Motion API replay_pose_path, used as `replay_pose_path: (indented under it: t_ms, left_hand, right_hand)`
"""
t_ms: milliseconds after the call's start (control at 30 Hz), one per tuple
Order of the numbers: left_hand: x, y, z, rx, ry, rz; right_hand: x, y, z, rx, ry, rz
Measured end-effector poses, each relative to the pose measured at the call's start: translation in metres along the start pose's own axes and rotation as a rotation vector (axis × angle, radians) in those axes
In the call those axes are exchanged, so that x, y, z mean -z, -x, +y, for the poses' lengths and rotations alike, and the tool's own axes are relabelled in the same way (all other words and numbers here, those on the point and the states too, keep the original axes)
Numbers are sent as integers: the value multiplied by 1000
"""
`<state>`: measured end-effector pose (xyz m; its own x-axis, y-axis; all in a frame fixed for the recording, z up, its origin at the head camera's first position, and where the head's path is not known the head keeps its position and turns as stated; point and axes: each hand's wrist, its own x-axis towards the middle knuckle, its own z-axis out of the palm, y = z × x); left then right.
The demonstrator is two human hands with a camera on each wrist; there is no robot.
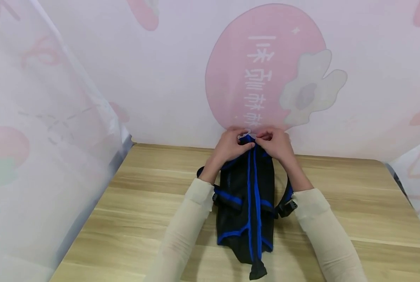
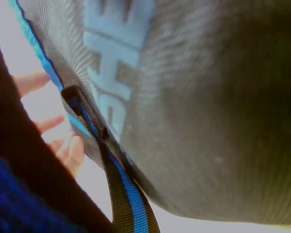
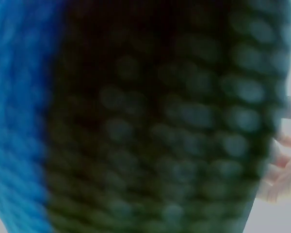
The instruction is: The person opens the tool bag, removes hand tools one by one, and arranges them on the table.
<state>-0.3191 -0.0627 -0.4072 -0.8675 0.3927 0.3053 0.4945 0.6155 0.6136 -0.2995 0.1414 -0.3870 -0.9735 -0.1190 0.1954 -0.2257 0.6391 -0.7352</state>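
Note:
A black bag (image 1: 234, 231) with blue trim, straps and buckles lies lengthwise on the table. At its far end my left hand (image 1: 228, 145) pinches the edge from the left. Facing it, my right hand (image 1: 276, 144) pinches the same end, beside a small whitish piece (image 1: 253, 136) whose kind is unclear. Light lettering (image 2: 111, 63) shows on the bag in the left wrist view, with my left fingers (image 2: 72, 153) partly hidden behind its edge. A blurred black and blue strap (image 3: 160, 121) covers most of the right wrist view, leaving some right fingers (image 3: 283, 170) visible.
The wood-grain table (image 1: 139, 196) spreads to both sides of the bag. A pale printed sheet (image 1: 167, 78) rises behind the table's far edge, and another hangs at the left. A dark buckle (image 1: 286, 208) lies near my right sleeve.

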Motion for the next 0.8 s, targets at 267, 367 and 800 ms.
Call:
replay_pose_path:
  t_ms: [267,367,800]
  left_hand:
    - [1,-2,-9,-5,20,-28]
    - [3,-2,-12,2,27,-43]
    - [6,0,-15,10,68,-54]
  right_hand:
    - [-3,5,2,-25,-61,-18]
    - [-4,6,3,-23,-95,-24]
    - [-4,9,12,15,-226,-74]
